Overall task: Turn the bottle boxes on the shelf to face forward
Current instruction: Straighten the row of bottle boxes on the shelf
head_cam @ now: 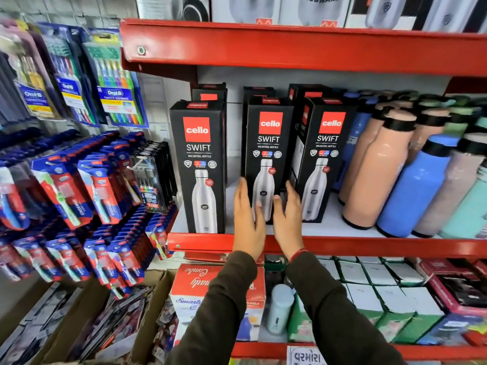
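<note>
From the head camera, two hands reach up to a red shelf (342, 245). The left hand (249, 219) and the right hand (288, 219) are side by side, with a small gap between them. Both are open with the fingers straight and pointing up. The palms face each other, and the bottom of the middle box (267, 143) sits between them. The left hand's fingers lie along the left edge of this box. The right hand's fingers lie along its right edge, and both thumbs rest on its front. Neither hand is closed around it.

The middle box is black with a red square and a picture of a silver bottle. It stands upright and its front faces out. Just left of the left hand stands the left box (200, 164), also upright and front out, at the shelf's edge. Just right of the right hand is the right box (325, 154). It is turned a little, so its left side shows too. More black boxes stand behind these three.

Further right of the right hand are peach and blue bottles (411, 185). Far left of the left hand hang toothbrush packs (113, 75). Below the arms sits a red and white carton (189, 285)
</note>
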Action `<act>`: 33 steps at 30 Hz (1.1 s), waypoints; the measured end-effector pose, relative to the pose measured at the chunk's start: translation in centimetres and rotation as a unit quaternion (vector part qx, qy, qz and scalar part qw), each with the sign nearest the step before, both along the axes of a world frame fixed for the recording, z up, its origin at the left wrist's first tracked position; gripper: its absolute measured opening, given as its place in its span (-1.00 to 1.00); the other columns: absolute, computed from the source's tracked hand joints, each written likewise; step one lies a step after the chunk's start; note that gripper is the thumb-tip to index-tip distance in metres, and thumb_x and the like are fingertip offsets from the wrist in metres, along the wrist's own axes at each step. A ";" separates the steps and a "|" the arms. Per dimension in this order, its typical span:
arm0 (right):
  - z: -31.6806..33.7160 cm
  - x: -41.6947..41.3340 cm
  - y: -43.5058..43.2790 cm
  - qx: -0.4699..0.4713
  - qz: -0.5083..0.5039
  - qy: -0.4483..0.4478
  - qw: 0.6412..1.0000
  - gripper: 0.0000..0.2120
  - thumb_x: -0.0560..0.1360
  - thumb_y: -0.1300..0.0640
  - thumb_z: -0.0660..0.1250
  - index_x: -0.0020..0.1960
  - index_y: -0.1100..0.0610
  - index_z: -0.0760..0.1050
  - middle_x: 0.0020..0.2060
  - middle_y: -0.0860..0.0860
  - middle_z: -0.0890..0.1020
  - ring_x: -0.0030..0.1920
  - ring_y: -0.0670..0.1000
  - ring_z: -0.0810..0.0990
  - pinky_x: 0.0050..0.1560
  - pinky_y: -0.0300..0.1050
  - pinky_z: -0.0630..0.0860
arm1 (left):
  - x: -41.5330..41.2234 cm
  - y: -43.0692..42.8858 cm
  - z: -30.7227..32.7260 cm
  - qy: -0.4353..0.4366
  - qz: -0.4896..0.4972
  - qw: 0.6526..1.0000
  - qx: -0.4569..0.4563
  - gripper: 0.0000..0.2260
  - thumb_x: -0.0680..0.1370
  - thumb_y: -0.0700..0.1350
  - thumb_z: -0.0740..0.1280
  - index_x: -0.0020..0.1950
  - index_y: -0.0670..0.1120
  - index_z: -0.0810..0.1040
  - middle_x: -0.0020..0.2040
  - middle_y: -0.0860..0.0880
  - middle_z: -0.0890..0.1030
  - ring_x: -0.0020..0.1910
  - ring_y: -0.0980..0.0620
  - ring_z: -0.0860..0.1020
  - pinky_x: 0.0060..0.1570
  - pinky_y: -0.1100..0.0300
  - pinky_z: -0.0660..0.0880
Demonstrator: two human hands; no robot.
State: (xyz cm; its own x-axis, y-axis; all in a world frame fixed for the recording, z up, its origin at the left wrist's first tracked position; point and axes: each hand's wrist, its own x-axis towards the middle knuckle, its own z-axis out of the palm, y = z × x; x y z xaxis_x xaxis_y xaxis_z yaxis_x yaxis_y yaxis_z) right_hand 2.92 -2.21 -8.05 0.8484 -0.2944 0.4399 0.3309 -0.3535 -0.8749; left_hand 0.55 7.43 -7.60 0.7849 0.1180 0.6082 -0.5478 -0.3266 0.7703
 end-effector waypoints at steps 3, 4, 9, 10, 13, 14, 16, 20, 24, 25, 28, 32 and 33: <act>-0.2 1.2 -0.7 -0.004 0.019 0.046 0.999 -0.55 0.68 0.14 0.15 0.54 0.20 0.23 0.52 0.13 0.34 0.53 0.06 0.27 0.39 -0.32 0.11 | 1.8 -0.6 0.0 0.115 -0.006 0.990 -0.080 -0.53 0.70 -0.20 0.08 0.60 -0.21 0.07 0.61 -0.06 0.14 0.58 0.15 0.08 0.42 0.53 -0.03; -0.3 1.5 -0.8 -0.007 0.025 0.056 0.998 -0.55 0.68 0.14 0.15 0.54 0.21 0.24 0.51 0.14 0.35 0.53 0.08 0.28 0.38 -0.31 0.11 | 2.3 -0.7 0.0 0.154 0.000 0.982 -0.106 -0.55 0.70 -0.19 0.08 0.59 -0.22 0.13 0.60 -0.12 0.20 0.58 0.06 0.15 0.39 0.51 0.02; -0.8 2.1 -1.1 -0.004 0.030 0.068 0.997 -0.55 0.67 0.11 0.16 0.53 0.23 0.26 0.49 0.15 0.39 0.51 0.09 0.32 0.36 -0.30 0.15 | 3.3 -0.2 -0.3 0.200 0.036 0.969 -0.138 -0.65 0.69 -0.10 0.14 0.43 -0.18 0.46 0.37 -0.15 0.56 0.38 -0.09 0.49 0.15 0.44 0.26; -0.8 2.1 -1.2 -0.006 0.031 0.068 0.997 -0.55 0.68 0.11 0.15 0.52 0.23 0.27 0.48 0.15 0.40 0.51 0.07 0.33 0.35 -0.31 0.16 | 3.3 -0.1 -0.4 0.198 0.044 0.970 -0.136 -0.66 0.69 -0.09 0.15 0.41 -0.18 0.48 0.34 -0.16 0.58 0.35 -0.10 0.51 0.11 0.46 0.26; -1.0 1.8 -1.2 -0.009 0.035 0.061 0.997 -0.56 0.68 0.11 0.16 0.51 0.23 0.29 0.45 0.13 0.44 0.38 -0.10 0.35 0.21 -0.59 0.14 | 2.9 0.1 -0.6 0.193 0.069 0.970 -0.130 -0.66 0.69 -0.09 0.16 0.39 -0.19 0.51 0.29 -0.17 0.62 0.30 -0.10 0.54 0.07 0.47 0.28; -1.1 1.7 -1.2 -0.008 0.036 0.058 0.998 -0.57 0.67 0.11 0.16 0.51 0.23 0.30 0.43 0.10 0.45 0.33 -0.14 0.33 0.12 -0.71 0.12 | 2.6 0.1 -0.6 0.193 0.073 0.969 -0.132 -0.66 0.69 -0.09 0.16 0.39 -0.19 0.51 0.28 -0.17 0.62 0.30 -0.10 0.54 0.11 0.43 0.30; -1.2 1.3 -1.2 -0.009 0.043 0.053 0.998 -0.56 0.67 0.10 0.17 0.51 0.20 0.30 0.36 0.00 0.46 0.30 -0.18 0.31 0.01 -0.78 0.10 | 2.1 0.2 -0.6 0.191 0.079 0.969 -0.134 -0.65 0.68 -0.08 0.17 0.40 -0.20 0.51 0.29 -0.17 0.62 0.32 -0.10 0.54 0.20 0.32 0.35; -1.4 -0.2 -1.2 -0.007 0.048 0.045 0.998 -0.58 0.67 0.08 0.19 0.49 0.16 0.34 0.21 -0.15 0.42 0.27 -0.21 0.35 -0.01 -0.77 0.16 | 0.8 0.3 -0.5 0.188 0.085 0.968 -0.142 -0.65 0.68 -0.08 0.18 0.41 -0.20 0.49 0.32 -0.17 0.60 0.34 -0.10 0.52 0.33 0.18 0.39; -1.3 -1.6 -1.2 -0.017 0.044 0.032 0.998 -0.60 0.66 0.10 0.19 0.46 0.18 0.38 0.18 -0.14 0.46 0.17 -0.42 0.36 0.00 -0.76 0.18 | -0.4 0.5 -0.6 0.180 0.087 0.970 -0.139 -0.65 0.68 -0.09 0.18 0.40 -0.22 0.50 0.33 -0.17 0.59 0.35 -0.10 0.52 0.34 0.18 0.39; -1.3 -1.9 -1.2 -0.018 0.045 0.032 0.998 -0.60 0.66 0.09 0.19 0.47 0.17 0.38 0.18 -0.15 0.46 0.16 -0.44 0.35 0.01 -0.76 0.18 | -0.7 0.5 -0.6 0.181 0.085 0.970 -0.139 -0.65 0.68 -0.09 0.18 0.41 -0.21 0.49 0.33 -0.17 0.59 0.35 -0.09 0.52 0.32 0.21 0.38; -1.3 -2.7 -1.1 -0.007 0.049 0.040 0.998 -0.60 0.66 0.06 0.19 0.48 0.13 0.36 0.19 -0.17 0.47 0.23 -0.25 0.44 0.02 -0.72 0.24 | -1.3 0.7 -0.6 0.183 0.080 0.971 -0.132 -0.66 0.68 -0.10 0.18 0.41 -0.19 0.49 0.34 -0.16 0.58 0.35 -0.09 0.52 0.27 0.26 0.34; -1.4 -3.3 -1.0 -0.004 0.044 0.048 0.998 -0.58 0.66 0.05 0.19 0.49 0.12 0.35 0.16 -0.16 0.46 0.22 -0.20 0.44 -0.02 -0.71 0.26 | -1.9 0.6 -0.6 0.186 0.083 0.970 -0.131 -0.65 0.68 -0.09 0.18 0.42 -0.18 0.48 0.36 -0.16 0.57 0.37 -0.08 0.50 0.27 0.28 0.31; -1.4 -3.4 -1.0 -0.006 0.041 0.049 0.998 -0.58 0.66 0.05 0.19 0.49 0.12 0.34 0.17 -0.15 0.47 0.21 -0.21 0.43 -0.03 -0.71 0.25 | -2.0 0.6 -0.6 0.186 0.083 0.970 -0.132 -0.65 0.68 -0.08 0.18 0.42 -0.18 0.48 0.36 -0.15 0.57 0.37 -0.08 0.50 0.26 0.29 0.30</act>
State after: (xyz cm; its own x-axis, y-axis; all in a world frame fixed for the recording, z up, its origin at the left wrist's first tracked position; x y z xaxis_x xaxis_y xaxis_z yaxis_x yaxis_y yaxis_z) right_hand -0.53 -3.21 -9.45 0.9084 -0.2173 0.3571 0.2726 -0.3396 -0.9002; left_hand -1.48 8.01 -8.25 0.9009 0.3749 0.2186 -0.1731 -0.1515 0.9732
